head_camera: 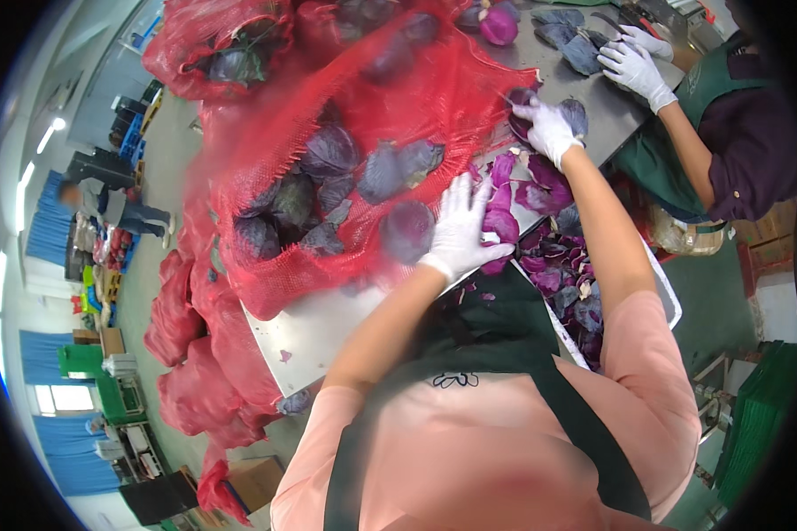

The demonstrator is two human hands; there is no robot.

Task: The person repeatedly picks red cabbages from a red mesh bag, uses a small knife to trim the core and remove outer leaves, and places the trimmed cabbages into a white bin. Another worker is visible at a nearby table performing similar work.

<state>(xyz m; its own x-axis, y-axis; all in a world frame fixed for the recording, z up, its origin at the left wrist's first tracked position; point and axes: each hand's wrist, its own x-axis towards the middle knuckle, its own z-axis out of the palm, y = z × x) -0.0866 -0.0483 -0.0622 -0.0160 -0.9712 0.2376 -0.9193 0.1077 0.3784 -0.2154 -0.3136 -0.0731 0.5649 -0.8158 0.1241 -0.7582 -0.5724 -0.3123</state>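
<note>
My left hand (461, 229), in a white glove, lies spread at the metal table's near edge, against purple cabbage leaves (500, 216); whether it presses on any is hard to tell. Farther right, my right hand (548, 129), gloved too, touches a dark red cabbage piece (521, 113) with its fingertips; a grip is not plain. Another dark leaf (573, 118) lies beside that hand. Left of my hands, an opened red mesh sack (425, 99) spreads over the table, with red cabbages (330, 151) and loose outer leaves on it. One round cabbage (406, 232) sits beside my left hand.
A white-rimmed bin (667, 299) of trimmed leaves stands against the table's near side. A co-worker's gloved hands (634, 70) work at the upper right, by a curved dark blade (608, 23). Full red sacks (192, 391) are piled left of the metal table (319, 332). Another person stands far left.
</note>
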